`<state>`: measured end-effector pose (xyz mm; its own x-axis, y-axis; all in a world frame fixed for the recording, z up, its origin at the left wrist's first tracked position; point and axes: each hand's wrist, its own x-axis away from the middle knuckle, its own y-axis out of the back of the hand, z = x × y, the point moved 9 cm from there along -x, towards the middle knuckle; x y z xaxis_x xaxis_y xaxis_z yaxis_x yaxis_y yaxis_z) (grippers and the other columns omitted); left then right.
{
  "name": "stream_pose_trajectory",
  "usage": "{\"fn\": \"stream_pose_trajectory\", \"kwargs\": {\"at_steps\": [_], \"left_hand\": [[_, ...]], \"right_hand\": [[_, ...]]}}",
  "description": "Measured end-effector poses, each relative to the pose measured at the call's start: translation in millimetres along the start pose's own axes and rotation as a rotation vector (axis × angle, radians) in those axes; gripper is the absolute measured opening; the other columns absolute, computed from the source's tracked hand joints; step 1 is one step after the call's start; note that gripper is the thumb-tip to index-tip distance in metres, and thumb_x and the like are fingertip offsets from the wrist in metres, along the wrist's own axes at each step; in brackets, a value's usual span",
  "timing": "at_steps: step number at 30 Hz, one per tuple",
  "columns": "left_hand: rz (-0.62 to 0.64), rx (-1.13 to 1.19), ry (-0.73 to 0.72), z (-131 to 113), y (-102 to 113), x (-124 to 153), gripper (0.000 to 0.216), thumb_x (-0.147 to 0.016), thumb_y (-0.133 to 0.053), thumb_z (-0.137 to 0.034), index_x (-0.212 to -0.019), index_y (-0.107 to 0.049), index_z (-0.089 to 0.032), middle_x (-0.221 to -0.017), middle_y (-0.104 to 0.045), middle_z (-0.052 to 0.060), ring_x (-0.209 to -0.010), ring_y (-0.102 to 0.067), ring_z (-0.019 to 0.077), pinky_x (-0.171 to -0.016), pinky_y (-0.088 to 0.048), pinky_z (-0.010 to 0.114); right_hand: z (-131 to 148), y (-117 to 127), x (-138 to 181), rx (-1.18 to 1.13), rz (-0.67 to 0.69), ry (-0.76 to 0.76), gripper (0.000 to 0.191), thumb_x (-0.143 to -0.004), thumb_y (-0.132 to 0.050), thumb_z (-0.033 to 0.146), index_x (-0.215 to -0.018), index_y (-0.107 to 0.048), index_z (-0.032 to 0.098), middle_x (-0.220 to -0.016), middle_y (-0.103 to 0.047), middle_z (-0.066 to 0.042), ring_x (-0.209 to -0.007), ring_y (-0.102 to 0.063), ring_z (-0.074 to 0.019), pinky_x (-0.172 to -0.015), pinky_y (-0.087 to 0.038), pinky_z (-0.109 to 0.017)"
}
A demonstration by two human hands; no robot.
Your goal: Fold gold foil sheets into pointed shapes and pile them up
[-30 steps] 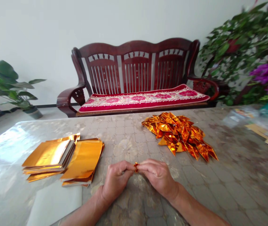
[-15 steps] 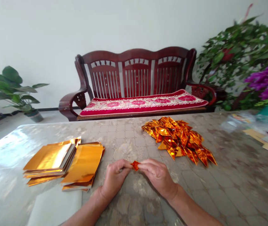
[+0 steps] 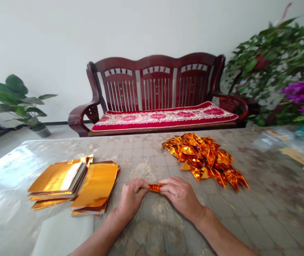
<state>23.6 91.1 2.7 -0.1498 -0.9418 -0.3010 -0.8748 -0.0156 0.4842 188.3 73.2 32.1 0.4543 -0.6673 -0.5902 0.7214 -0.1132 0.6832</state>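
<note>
Both my hands meet at the middle of the table (image 3: pixel 269 206) near its front. My left hand (image 3: pixel 130 200) and my right hand (image 3: pixel 180 196) each pinch one end of a small folded piece of gold foil paper (image 3: pixel 155 187), held low over the tabletop. A stack of flat gold foil sheets (image 3: pixel 74 183) lies just left of my left hand. A pile of folded gold foil pieces (image 3: pixel 205 158) lies beyond my right hand.
A white sheet (image 3: pixel 61 234) lies at the front left edge. Clear bags and papers (image 3: pixel 290 142) sit at the far right. Behind the table stand a wooden bench with a red cushion (image 3: pixel 159 103), a potted plant (image 3: pixel 21 103) and flowering plants (image 3: pixel 282 67).
My hands have drawn slightly apart and the foil piece between them now shows longer and flatter. The view has shifted a little.
</note>
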Motion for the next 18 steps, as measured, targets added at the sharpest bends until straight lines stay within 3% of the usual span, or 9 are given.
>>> {"fn": "stream_pose_trajectory", "kwargs": {"at_steps": [10, 18], "left_hand": [[-0.003, -0.044, -0.084, -4.7, -1.3, -3.3, 0.018, -0.083, -0.059, -0.007, -0.080, -0.070, -0.021, -0.081, -0.074, 0.000, -0.078, -0.070, 0.0153, -0.074, -0.053, 0.025], [-0.021, -0.046, -0.163, -9.6, -1.4, -2.3, 0.024, -0.080, -0.057, -0.001, -0.078, -0.071, -0.020, -0.090, -0.074, 0.003, -0.086, -0.070, 0.0152, -0.080, -0.054, 0.026]], "right_hand": [[0.7, -1.5, -3.7, -0.041, 0.007, -0.042, 0.013, -0.094, -0.061, 0.022, -0.093, -0.073, 0.024, -0.087, -0.072, -0.002, -0.080, -0.065, -0.0161, -0.072, -0.050, -0.027], [-8.2, -9.8, -4.8, -0.168, 0.027, -0.138, 0.017, -0.089, -0.064, 0.012, -0.093, -0.075, 0.025, -0.097, -0.074, -0.001, -0.087, -0.068, -0.0151, -0.079, -0.053, -0.025]]}}
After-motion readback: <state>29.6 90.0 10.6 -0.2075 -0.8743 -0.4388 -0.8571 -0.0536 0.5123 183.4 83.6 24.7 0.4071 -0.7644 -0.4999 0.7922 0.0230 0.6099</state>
